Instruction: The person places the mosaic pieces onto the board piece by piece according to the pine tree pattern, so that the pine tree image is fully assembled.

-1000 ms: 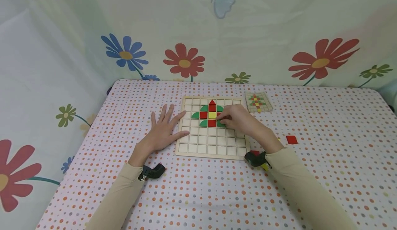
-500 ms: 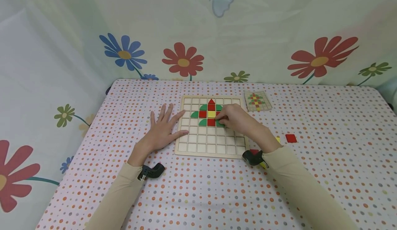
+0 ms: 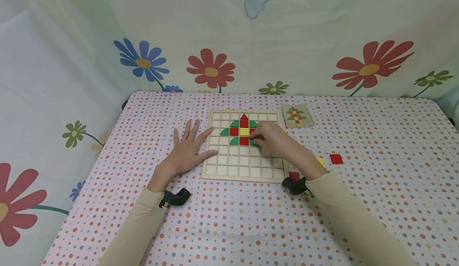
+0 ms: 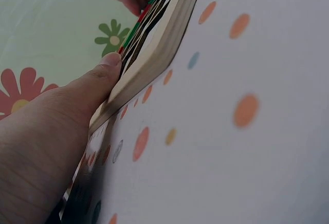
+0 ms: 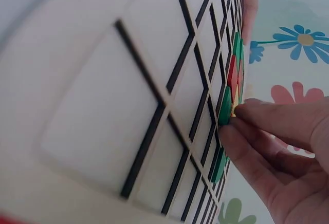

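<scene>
A wooden grid board lies on the table, with red, green and yellow tiles set in its upper middle cells. My left hand lies with fingers spread along the board's left side, its thumb and forefinger on the rim. My right hand bends over the pattern, thumb and fingertips drawn together at a green tile just right of the lower red tile. The right fingers partly cover that green tile and the red tile beside the yellow tile. Part of the pattern's right side is hidden by this hand.
A pattern card showing a tree of coloured shapes lies beyond the board's right corner. Loose tiles lie to the right: a red square, a yellow piece partly behind the right forearm, and another red piece by the board's edge.
The right hand stays at the same spot on the pattern with only a slight shift; more of the loose yellow piece shows beside the forearm. My left hand keeps its place.
</scene>
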Demonstrator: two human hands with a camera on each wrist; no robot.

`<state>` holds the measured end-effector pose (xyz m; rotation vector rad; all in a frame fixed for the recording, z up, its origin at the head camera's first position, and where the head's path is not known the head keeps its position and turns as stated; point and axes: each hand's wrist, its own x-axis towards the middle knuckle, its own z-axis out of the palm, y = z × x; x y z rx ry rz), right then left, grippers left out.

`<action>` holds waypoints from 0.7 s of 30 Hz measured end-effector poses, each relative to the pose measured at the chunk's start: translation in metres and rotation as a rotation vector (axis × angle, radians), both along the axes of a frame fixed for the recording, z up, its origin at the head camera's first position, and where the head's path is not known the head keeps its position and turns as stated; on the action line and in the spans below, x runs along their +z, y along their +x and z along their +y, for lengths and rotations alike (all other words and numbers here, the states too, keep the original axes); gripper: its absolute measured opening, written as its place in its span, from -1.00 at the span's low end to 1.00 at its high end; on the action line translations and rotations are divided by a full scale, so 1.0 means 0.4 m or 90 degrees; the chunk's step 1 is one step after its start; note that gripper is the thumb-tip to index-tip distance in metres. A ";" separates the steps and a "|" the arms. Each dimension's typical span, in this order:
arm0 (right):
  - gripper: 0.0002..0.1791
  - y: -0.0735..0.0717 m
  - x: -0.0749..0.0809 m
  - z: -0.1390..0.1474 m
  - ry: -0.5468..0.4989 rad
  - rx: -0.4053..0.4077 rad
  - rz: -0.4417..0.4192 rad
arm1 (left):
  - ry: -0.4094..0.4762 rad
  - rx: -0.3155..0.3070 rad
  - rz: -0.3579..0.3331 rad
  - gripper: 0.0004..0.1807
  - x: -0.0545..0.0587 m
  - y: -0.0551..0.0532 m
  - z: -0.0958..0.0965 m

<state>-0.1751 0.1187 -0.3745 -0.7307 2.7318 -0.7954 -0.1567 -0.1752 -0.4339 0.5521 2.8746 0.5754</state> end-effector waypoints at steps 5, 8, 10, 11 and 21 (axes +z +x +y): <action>-0.76 0.030 0.016 0.043 -0.028 -0.012 -0.029 | 0.002 0.000 0.000 -0.09 0.001 0.001 0.000; -0.74 0.053 0.038 0.079 -0.030 -0.030 -0.046 | 0.004 0.000 0.000 -0.09 0.003 0.001 0.001; -0.75 0.068 0.050 0.105 -0.021 -0.033 -0.051 | 0.002 0.002 0.000 -0.09 0.004 0.001 0.001; -0.75 0.076 0.056 0.119 -0.016 -0.034 -0.053 | 0.001 0.002 0.000 -0.09 0.005 0.002 0.001; -0.78 0.157 0.050 0.247 0.070 -0.054 -0.058 | -0.005 0.002 -0.001 -0.08 0.006 0.004 0.004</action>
